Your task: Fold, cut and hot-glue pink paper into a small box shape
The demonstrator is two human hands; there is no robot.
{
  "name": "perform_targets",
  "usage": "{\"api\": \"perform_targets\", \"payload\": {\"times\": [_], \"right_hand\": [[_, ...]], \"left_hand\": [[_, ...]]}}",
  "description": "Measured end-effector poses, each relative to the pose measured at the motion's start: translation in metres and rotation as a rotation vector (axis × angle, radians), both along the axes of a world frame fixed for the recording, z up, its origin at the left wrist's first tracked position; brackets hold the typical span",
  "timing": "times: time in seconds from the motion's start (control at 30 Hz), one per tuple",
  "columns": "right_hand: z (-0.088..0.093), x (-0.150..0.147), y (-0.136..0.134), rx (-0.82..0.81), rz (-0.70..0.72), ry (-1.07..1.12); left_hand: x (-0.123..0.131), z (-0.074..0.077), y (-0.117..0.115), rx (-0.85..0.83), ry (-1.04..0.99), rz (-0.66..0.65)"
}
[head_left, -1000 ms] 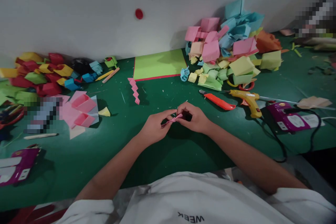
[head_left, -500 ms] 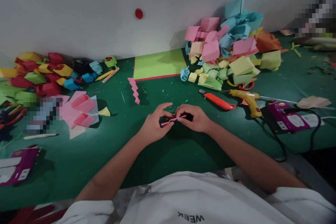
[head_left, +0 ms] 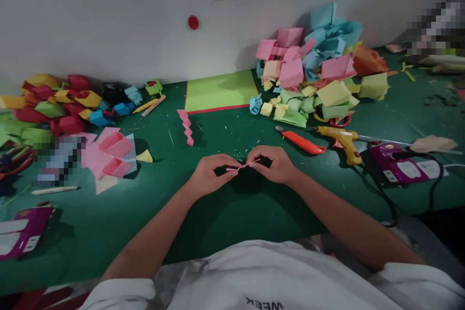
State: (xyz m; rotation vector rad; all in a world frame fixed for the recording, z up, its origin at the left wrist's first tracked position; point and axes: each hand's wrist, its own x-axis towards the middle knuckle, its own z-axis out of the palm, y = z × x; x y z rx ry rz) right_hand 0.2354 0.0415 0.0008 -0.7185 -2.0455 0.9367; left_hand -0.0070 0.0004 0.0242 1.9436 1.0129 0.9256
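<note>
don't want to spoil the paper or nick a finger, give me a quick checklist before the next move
1. Pink paper strip held at both ends: ok, pinched by the left hand and right hand.
2. Creases in it sharp: cannot tell, too small.
3. Orange cutter away from both hands: ok, lying beyond the right hand.
4. Yellow glue gun cool: cannot tell, heat doesn't show.
5. Pink zigzag piece apart from the hands: ok.
6. Green table free of scraps: not ok, bits lie just beyond the hands.

The head camera looks down across the table [head_left: 232, 225].
</note>
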Motion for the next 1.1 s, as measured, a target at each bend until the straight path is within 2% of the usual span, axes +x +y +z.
{"api": "perform_targets", "payload": {"times": [0.4,0.67,1.1], "right_hand": [[-0.003,0.0,0.0,-0.014,-0.011,-0.014],[-0.002,-0.002,-0.003,0.003,0.037,-0.009],[0.003,-0.009,-0.013,0.149,0.007,0.043]], "left_hand": [[0.005,-0.003,-0.002,0.028,0.058,0.06],[0.013,-0.007,-0.005,0.094,0.106,0.131],[0.01,-0.009,-0.009,0.346,0.17,0.186]]}}
